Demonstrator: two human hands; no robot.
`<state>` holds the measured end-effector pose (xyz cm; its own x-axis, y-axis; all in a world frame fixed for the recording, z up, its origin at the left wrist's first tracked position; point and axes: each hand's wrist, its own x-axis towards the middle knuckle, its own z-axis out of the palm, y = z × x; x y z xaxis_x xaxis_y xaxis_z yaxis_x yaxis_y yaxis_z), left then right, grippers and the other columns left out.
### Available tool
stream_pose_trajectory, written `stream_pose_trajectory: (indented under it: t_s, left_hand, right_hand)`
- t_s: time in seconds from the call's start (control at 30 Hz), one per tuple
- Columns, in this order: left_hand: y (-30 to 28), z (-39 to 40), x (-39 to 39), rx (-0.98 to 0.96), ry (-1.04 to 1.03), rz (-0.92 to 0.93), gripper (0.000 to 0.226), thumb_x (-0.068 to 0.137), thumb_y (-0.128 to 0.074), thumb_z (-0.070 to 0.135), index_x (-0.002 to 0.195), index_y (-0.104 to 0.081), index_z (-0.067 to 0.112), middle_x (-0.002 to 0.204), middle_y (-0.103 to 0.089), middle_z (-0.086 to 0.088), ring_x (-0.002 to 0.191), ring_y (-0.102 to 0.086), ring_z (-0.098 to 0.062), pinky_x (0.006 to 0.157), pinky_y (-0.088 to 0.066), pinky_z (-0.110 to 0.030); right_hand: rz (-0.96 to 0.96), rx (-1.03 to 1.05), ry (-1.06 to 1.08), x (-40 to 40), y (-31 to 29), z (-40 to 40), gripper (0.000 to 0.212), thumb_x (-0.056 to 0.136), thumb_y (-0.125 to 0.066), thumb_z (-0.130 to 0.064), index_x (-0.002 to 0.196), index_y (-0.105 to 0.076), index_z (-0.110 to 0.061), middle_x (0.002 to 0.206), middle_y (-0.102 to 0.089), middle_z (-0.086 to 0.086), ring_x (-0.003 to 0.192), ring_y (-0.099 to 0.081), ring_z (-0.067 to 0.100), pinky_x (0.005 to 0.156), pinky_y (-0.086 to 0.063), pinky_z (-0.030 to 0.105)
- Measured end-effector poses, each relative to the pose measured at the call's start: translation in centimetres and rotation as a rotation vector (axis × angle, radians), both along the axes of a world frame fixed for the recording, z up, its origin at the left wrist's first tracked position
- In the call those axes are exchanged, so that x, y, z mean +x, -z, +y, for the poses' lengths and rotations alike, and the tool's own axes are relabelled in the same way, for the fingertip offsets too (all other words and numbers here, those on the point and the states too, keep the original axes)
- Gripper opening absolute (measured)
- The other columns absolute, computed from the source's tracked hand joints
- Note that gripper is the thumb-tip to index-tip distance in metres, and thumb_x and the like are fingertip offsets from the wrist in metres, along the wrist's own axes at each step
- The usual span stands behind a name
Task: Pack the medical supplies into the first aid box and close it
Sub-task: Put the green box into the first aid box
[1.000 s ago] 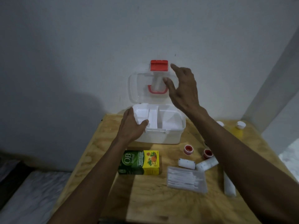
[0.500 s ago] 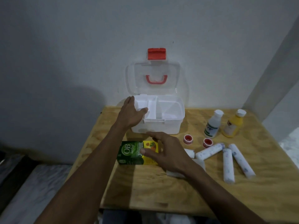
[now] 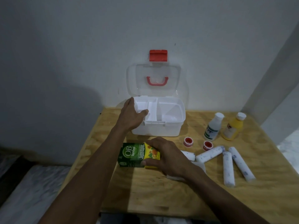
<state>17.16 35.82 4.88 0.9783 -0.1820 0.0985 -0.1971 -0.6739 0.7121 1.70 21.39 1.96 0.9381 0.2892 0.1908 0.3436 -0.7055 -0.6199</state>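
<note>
The white first aid box [image 3: 161, 130] stands at the table's back edge, its clear lid [image 3: 153, 81] with a red handle and red latch leaning open against the wall. My left hand [image 3: 131, 116] grips the box's left front rim. My right hand [image 3: 166, 155] closes over the right end of a green and yellow OB herbal carton [image 3: 131, 155] that lies on the table in front of the box. Several white bandage rolls [image 3: 228, 168] lie to the right, with two small red-cored tape rolls [image 3: 188, 141] behind them.
A white bottle [image 3: 213, 126] and a yellow bottle [image 3: 233, 128] stand at the back right of the wooden table [image 3: 161, 196]. A clear packet [image 3: 199, 165] lies partly hidden under my right wrist. The wall rises right behind the box; the floor drops off on the left.
My right hand came down from the raised lid to the table and has closed on the carton. My left hand has stayed on the box rim.
</note>
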Motion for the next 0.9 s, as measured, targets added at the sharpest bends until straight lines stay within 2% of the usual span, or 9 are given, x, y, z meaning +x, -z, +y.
stream_pose_trajectory:
  t_s: [0.1, 0.23, 0.3, 0.4, 0.5, 0.63, 0.73, 0.8, 0.9]
  left_hand:
    - [0.1, 0.0, 0.0, 0.011, 0.001, -0.007, 0.079, 0.086, -0.062, 0.049, 0.149, -0.032, 0.011, 0.155, -0.035, -0.008, 0.141, -0.034, -0.027, 0.113, -0.032, -0.039]
    - [0.0, 0.1, 0.0, -0.008, 0.028, -0.048, 0.061, 0.085, -0.064, 0.045, 0.136, -0.044, 0.017, 0.137, -0.051, -0.006, 0.125, -0.049, -0.026, 0.093, -0.043, -0.036]
    - [-0.1, 0.2, 0.1, 0.0, 0.044, -0.055, 0.066, 0.086, -0.065, 0.043, 0.14, -0.041, 0.013, 0.142, -0.048, -0.008, 0.129, -0.046, -0.028, 0.099, -0.044, -0.039]
    - [-0.1, 0.0, 0.0, 0.002, 0.028, -0.08, 0.065, 0.087, -0.066, 0.04, 0.139, -0.041, 0.012, 0.143, -0.046, -0.007, 0.129, -0.045, -0.026, 0.092, -0.039, -0.03]
    - [-0.1, 0.1, -0.3, 0.03, 0.028, -0.06, 0.074, 0.088, -0.065, 0.041, 0.147, -0.032, 0.012, 0.152, -0.037, -0.007, 0.136, -0.039, -0.026, 0.098, -0.037, -0.032]
    - [0.0, 0.2, -0.5, 0.047, 0.038, -0.074, 0.067, 0.088, -0.064, 0.041, 0.143, -0.035, 0.017, 0.146, -0.041, -0.004, 0.131, -0.044, -0.027, 0.089, -0.035, -0.029]
    - [-0.1, 0.0, -0.5, 0.06, 0.025, -0.082, 0.073, 0.088, -0.063, 0.042, 0.148, -0.029, 0.017, 0.151, -0.036, -0.003, 0.133, -0.041, -0.025, 0.089, -0.033, -0.027]
    - [0.0, 0.1, -0.5, 0.062, 0.018, -0.086, 0.076, 0.089, -0.063, 0.044, 0.15, -0.026, 0.016, 0.155, -0.033, -0.002, 0.132, -0.038, -0.018, 0.091, -0.03, -0.027]
    - [0.1, 0.2, -0.7, 0.052, 0.017, -0.11, 0.073, 0.089, -0.063, 0.043, 0.148, -0.028, 0.017, 0.153, -0.035, -0.002, 0.119, -0.035, -0.008, 0.087, -0.031, -0.027]
  right_hand:
    - [-0.023, -0.086, -0.001, -0.7, -1.8, -1.4, 0.063, 0.085, -0.067, -0.053, 0.139, -0.049, -0.024, 0.124, -0.058, -0.002, 0.106, -0.052, 0.012, 0.088, -0.046, 0.029]
    - [-0.124, -0.138, 0.068, -1.2, -6.6, -5.5, 0.067, 0.083, -0.066, -0.056, 0.138, -0.053, -0.02, 0.125, -0.06, -0.001, 0.106, -0.055, 0.012, 0.089, -0.049, 0.033]
    - [-0.177, -0.165, 0.148, -0.6, -9.4, -7.8, 0.07, 0.08, -0.065, -0.057, 0.137, -0.054, -0.018, 0.123, -0.061, 0.001, 0.103, -0.058, 0.014, 0.087, -0.05, 0.033]
    - [-0.188, -0.256, 0.231, 2.3, -12.2, -10.7, 0.069, 0.079, -0.067, -0.054, 0.134, -0.056, -0.014, 0.118, -0.063, 0.005, 0.096, -0.058, 0.017, 0.08, -0.047, 0.03]
    - [-0.131, -0.338, 0.237, 5.0, -12.8, -11.9, 0.063, 0.081, -0.072, -0.046, 0.132, -0.058, -0.011, 0.117, -0.064, 0.007, 0.095, -0.057, 0.018, 0.077, -0.044, 0.028]
    - [-0.055, -0.429, 0.189, 7.6, -12.9, -11.6, 0.053, 0.083, -0.071, -0.046, 0.123, -0.064, -0.011, 0.109, -0.067, 0.008, 0.09, -0.06, 0.02, 0.076, -0.052, 0.035]
    - [-0.011, -0.531, 0.146, 9.5, -12.7, -10.5, 0.052, 0.083, -0.069, -0.049, 0.12, -0.065, -0.013, 0.103, -0.065, 0.004, 0.085, -0.058, 0.017, 0.067, -0.046, 0.029]
    - [-0.006, -0.591, 0.125, 10.6, -12.3, -9.5, 0.048, 0.082, -0.07, -0.05, 0.113, -0.066, -0.013, 0.095, -0.059, 0.0, 0.081, -0.056, 0.017, 0.062, -0.042, 0.027]
    - [0.022, -0.604, 0.099, 11.8, -11.4, -8.4, 0.046, 0.081, -0.072, -0.051, 0.106, -0.067, -0.013, 0.093, -0.059, 0.0, 0.079, -0.057, 0.018, 0.064, -0.047, 0.031]
